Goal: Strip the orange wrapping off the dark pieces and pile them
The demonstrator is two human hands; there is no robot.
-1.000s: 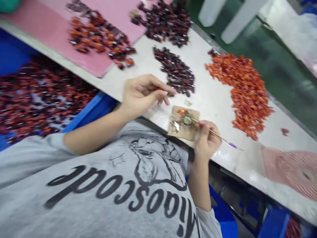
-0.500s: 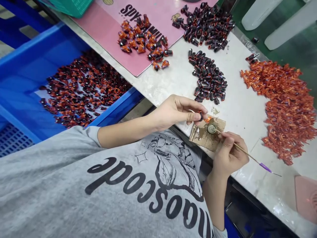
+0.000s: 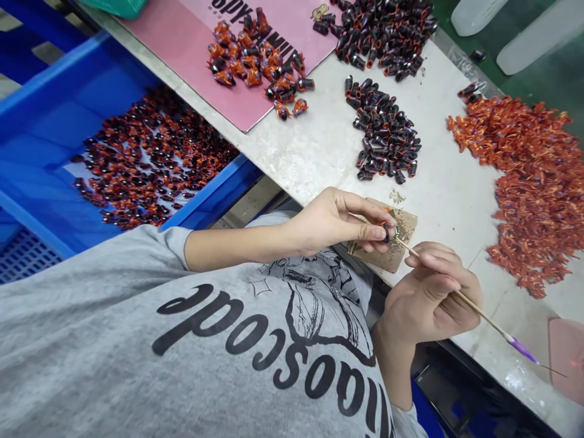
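Note:
Between thumb and fingers, my left hand [image 3: 347, 222] pinches a small black and orange plastic part [image 3: 385, 232]. It is held over a stained piece of cardboard [image 3: 387, 261] at the table edge. My right hand [image 3: 433, 298] is closed around a thin wooden stick [image 3: 479, 311] with a purple sleeve and a fine needle at its far end. The stick's near tip meets, or comes very close to, the part in my left hand. The small round dish on the cardboard is mostly hidden behind my left fingers.
Piles of black parts [image 3: 387, 134] and orange pieces [image 3: 538, 194] lie on the white table [image 3: 292, 155]. Assembled orange-black pieces [image 3: 250, 61] rest on a pink mat [image 3: 173, 36]. A blue bin [image 3: 45, 134] at left holds many more. White containers [image 3: 538, 42] stand at the back right.
My left hand has moved right with the small part, over the dish. The right hand has drawn back right and down, and the stick's tip has left the dish for the part.

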